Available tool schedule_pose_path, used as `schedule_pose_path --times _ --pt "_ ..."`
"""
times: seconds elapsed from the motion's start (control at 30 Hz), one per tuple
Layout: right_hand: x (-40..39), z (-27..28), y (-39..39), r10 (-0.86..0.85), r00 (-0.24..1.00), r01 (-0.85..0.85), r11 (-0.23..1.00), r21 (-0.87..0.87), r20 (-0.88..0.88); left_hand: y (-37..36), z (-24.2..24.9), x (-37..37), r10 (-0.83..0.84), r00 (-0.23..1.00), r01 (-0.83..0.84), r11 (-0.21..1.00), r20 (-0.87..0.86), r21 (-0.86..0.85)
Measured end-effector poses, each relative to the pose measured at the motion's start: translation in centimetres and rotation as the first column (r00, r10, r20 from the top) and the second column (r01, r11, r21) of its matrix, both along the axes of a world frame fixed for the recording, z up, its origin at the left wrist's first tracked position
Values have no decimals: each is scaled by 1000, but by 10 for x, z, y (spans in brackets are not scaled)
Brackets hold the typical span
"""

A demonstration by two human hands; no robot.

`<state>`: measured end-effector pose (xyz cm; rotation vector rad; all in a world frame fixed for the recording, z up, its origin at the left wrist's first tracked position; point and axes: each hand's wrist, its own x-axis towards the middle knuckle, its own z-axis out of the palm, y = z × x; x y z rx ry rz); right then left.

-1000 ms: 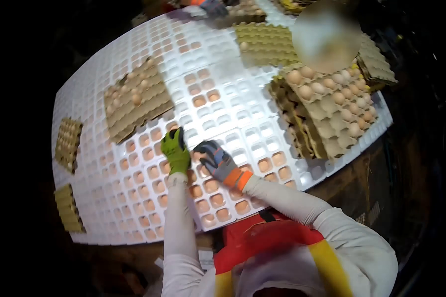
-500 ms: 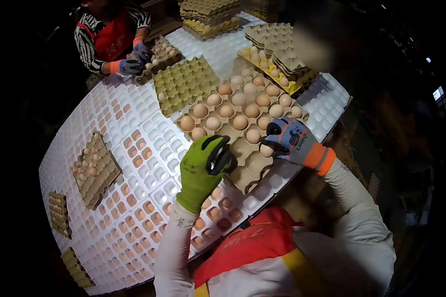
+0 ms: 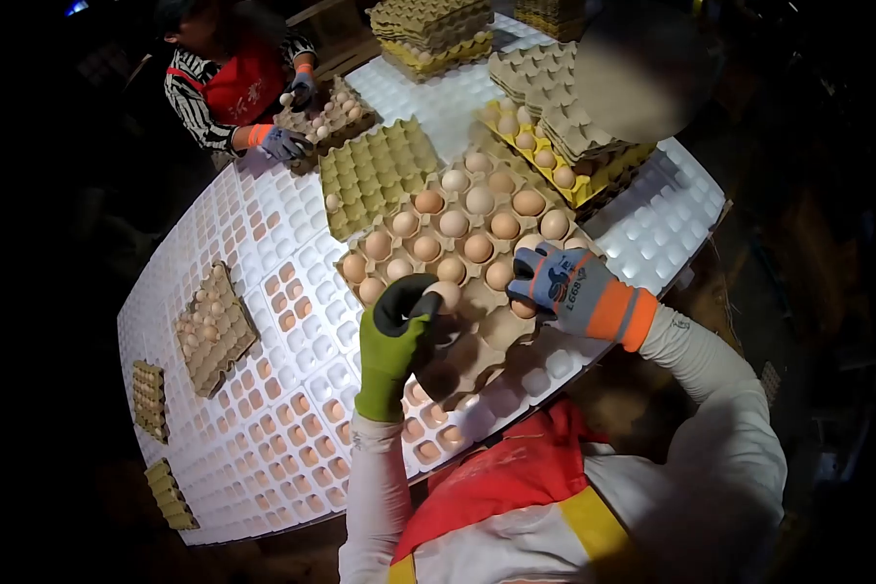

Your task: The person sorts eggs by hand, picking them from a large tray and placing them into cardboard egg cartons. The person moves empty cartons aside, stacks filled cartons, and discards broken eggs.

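My left hand [image 3: 395, 346], in a green glove with dark fingertips, is closed around an egg [image 3: 445, 295] held above the near part of a cardboard egg tray [image 3: 501, 326]. My right hand [image 3: 565, 289], in a blue-grey glove with an orange cuff, has its fingers curled at another egg [image 3: 523, 309] over the same tray; its thumb is mostly hidden. Several brown and pale eggs fill the far cups of this tray, while the cups between my hands show bare. Under the tray lies a white plastic cell sheet [image 3: 545, 375].
A yellow-green tray [image 3: 380, 175] lies beyond. Stacked trays [image 3: 545, 92] with a yellow one [image 3: 594, 190] stand at the far right. A smaller-looking tray with eggs [image 3: 214, 326] sits to the left. Across the table, a person's gloved hand [image 3: 282, 143] is at another tray.
My left hand has turned upward, and an egg now shows in its fingers. My right hand has shifted slightly left and down. The view has moved, and the other person's hands have moved apart.
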<state>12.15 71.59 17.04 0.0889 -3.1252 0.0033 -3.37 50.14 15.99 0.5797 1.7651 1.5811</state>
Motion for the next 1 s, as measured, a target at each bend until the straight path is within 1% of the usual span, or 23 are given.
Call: schedule_pose_path --times 0.07,0.1,0.13,0.17,0.2,0.23,0.27,0.33,0.37,0.4,0.43,0.47,0.5,0.53,0.57,0.6,0.67,0.73,0.77,0.8,0.83,0.93,1.0 --pt "1 3 10 16 1000 -19 985 -170 -19 -5 -5 -9 74 967 -125 972 245 197" --pt "3 4 15 28 999 -33 967 -252 -23 -5 -13 -18 -2 977 -60 956 212 286" --pt "6 -2 23 -10 996 -32 878 -478 -84 4 -15 -22 23 994 4 971 -110 239" --pt "8 -10 33 -58 990 -45 742 -669 -132 16 -6 -17 -5 842 24 999 -540 29" --pt "8 -15 41 -114 980 -70 565 -822 -162 29 2 -11 -116 526 -59 983 -842 -172" --pt "14 3 33 -256 941 234 17 -972 222 39 -3 -10 -266 306 -134 939 -914 -318" --pt "12 1 37 -237 926 237 -244 -940 295 47 -16 -6 -252 272 -139 945 -929 -297" --pt "5 3 37 -182 964 103 -423 -900 196 49 -28 -5 -232 321 -110 954 -918 -279" --pt "-2 7 34 -167 975 91 -307 -947 148 49 -31 -5 -223 343 -99 957 -913 -271" --pt "-10 5 39 -188 944 266 -50 -963 271 46 -32 -6 -214 367 -95 959 -905 -265" --pt "-18 2 37 -160 986 104 430 -897 38 42 -31 -8 -206 388 -94 961 -898 -261" --pt "-27 0 33 -30 986 -76 798 -598 -165 34 -30 -11 -74 594 -66 988 -801 -141" --pt "-27 -2 22 -19 967 -62 950 -306 -255 21 -27 -16 41 767 -67 998 -640 -15" --pt "-31 5 8 -21 991 21 1000 -1 -130 7 -25 -21 131 894 -93 990 -428 108" --pt "-36 6 3 -41 996 44 999 30 -76 -12 -18 -27 183 980 -171 976 -81 133" --pt "-39 6 0 -60 998 61 996 66 -20 -23 -10 -26 274 962 -269 922 24 278" --pt "-43 -5 5 -33 999 38 989 143 -37 -46 -7 -43 324 940 -292 925 -105 243" --pt "-49 -7 12 -13 1000 15 996 91 -28 -63 -28 -75 178 937 -153 983 -301 106" --pt "-49 -5 15 21 992 -35 993 -109 -121 -61 -22 -75 77 711 -191 978 -699 -87" --pt "-43 1 24 19 977 -83 951 -298 -211 -45 -15 -72 -137 359 -289 924 -923 -249" --pt "-39 10 25 -57 979 -39 890 -454 -197 -37 -16 -71 -255 297 -361 862 -920 -355" --pt "-35 23 5 -185 983 72 390 -918 -1 -15 -13 -66 -449 332 -488 671 -829 -559" --pt "-29 19 -22 -216 965 175 123 -977 146 -9 -10 -77 -470 441 -469 606 -765 -643"
